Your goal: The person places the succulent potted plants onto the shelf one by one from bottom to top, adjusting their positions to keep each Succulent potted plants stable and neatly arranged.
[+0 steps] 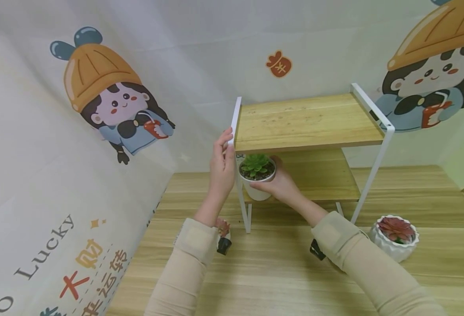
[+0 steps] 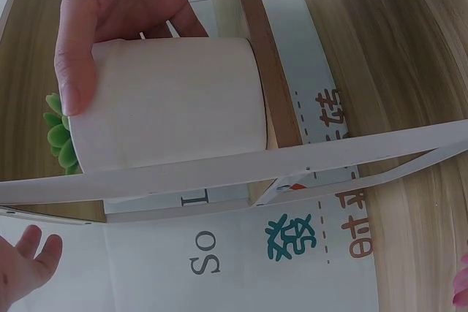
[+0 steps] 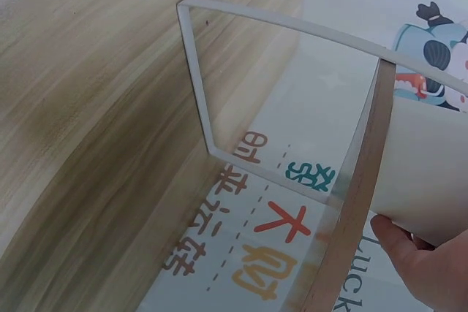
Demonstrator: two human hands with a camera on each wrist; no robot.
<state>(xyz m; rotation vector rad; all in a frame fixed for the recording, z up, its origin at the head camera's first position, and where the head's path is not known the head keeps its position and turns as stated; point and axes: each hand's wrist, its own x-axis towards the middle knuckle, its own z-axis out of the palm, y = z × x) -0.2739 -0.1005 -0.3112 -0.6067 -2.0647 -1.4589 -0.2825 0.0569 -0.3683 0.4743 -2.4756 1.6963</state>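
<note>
In the head view a two-tier wooden shelf [image 1: 311,120] with a white metal frame stands on the table. My right hand [image 1: 281,182] grips a white pot [image 1: 258,189] with a green succulent [image 1: 255,164] at the left end of the lower tier, below the top board. My left hand [image 1: 221,166] rests on the left side of the frame near the top board, fingers mostly straight. From the left wrist, the pot [image 2: 175,104] lies behind a frame bar [image 2: 292,162], the right hand [image 2: 121,5] around its rim. The right wrist view shows fingertips at the pot [image 3: 420,173].
A white ribbed pot with a red succulent [image 1: 397,232] stands right of the shelf. Another reddish plant [image 1: 223,227] is partly hidden by the left sleeve. Printed cloth [image 1: 200,74] hangs behind and to the left.
</note>
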